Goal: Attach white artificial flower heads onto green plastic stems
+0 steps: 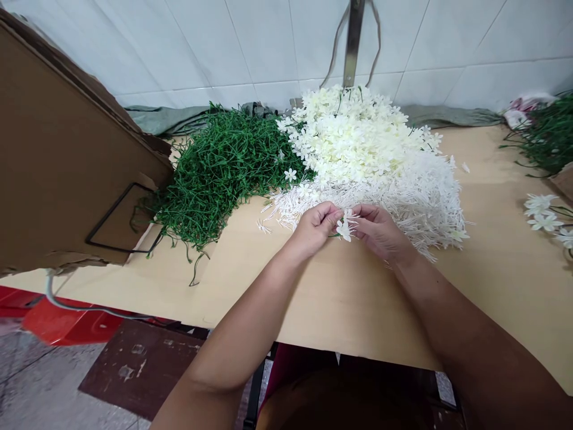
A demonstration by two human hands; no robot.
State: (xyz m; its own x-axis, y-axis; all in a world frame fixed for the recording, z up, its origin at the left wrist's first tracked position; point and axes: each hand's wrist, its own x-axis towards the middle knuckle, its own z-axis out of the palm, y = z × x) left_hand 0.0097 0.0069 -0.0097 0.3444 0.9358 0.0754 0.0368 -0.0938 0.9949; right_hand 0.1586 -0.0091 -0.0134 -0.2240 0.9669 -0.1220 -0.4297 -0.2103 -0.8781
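Note:
A white artificial flower point(344, 230) is between my two hands, just in front of the piles. My left hand point(317, 228) is closed, its thumb and forefinger pinching the flower at a bit of green stem. On the other side, my right hand point(380, 232) has its fingertips closed at the flower's edge, on thin white stamen strands, partly hidden by the fingers. Right behind the hands lies a heap of white stamen pieces point(416, 194). White petal blossoms point(358, 137) are piled above it. Green plastic stems point(233, 158) form a heap to the left.
A large cardboard box point(67, 143) stands at the left of the table point(349, 298). Finished-looking white flowers point(544, 215) and more green stems point(546, 134) lie at the right. A tiled wall point(259, 42) closes the back. A red stool point(71, 322) is below left.

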